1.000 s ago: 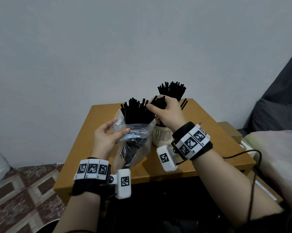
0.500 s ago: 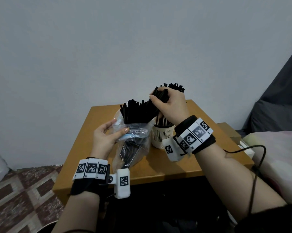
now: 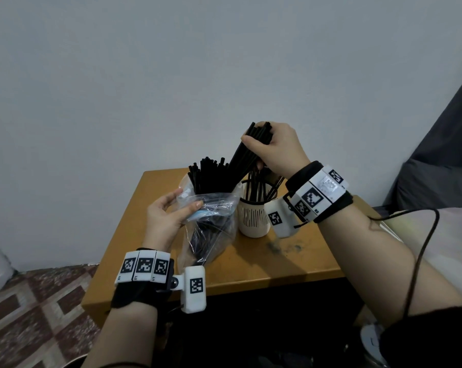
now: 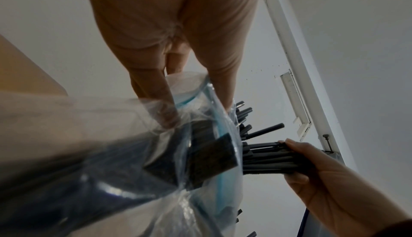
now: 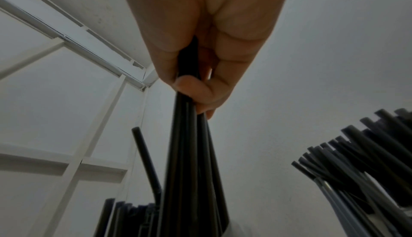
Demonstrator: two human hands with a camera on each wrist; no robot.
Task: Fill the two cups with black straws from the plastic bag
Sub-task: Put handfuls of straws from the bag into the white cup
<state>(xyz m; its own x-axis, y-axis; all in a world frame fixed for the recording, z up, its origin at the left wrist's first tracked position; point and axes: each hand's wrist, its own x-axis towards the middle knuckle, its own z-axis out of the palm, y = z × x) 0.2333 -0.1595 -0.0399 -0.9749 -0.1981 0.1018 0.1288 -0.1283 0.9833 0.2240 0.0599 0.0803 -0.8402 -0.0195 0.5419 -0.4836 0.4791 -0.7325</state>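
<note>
A clear plastic bag (image 3: 211, 235) stands on the wooden table (image 3: 291, 264), full of black straws (image 3: 208, 176). My left hand (image 3: 168, 216) pinches the bag's rim (image 4: 189, 89) between thumb and fingers. My right hand (image 3: 275, 147) grips a bundle of black straws (image 3: 248, 152) and has it partly lifted out of the bag, slanting up to the right. In the right wrist view the bundle (image 5: 191, 152) hangs down from my fingers. A white ribbed cup (image 3: 252, 219) stands right of the bag with a few straws in it. The second cup is hidden behind my right hand.
The table stands against a pale wall. A dark scuff (image 3: 277, 247) marks the tabletop in front of the cup. A black cable (image 3: 421, 248) runs along my right arm. Dark fabric (image 3: 448, 160) lies at the right and patterned floor tiles (image 3: 36, 314) at the lower left.
My right hand has risen up and to the right, drawing the gripped straw bundle higher out of the bag. My left hand has kept its hold on the bag's rim.
</note>
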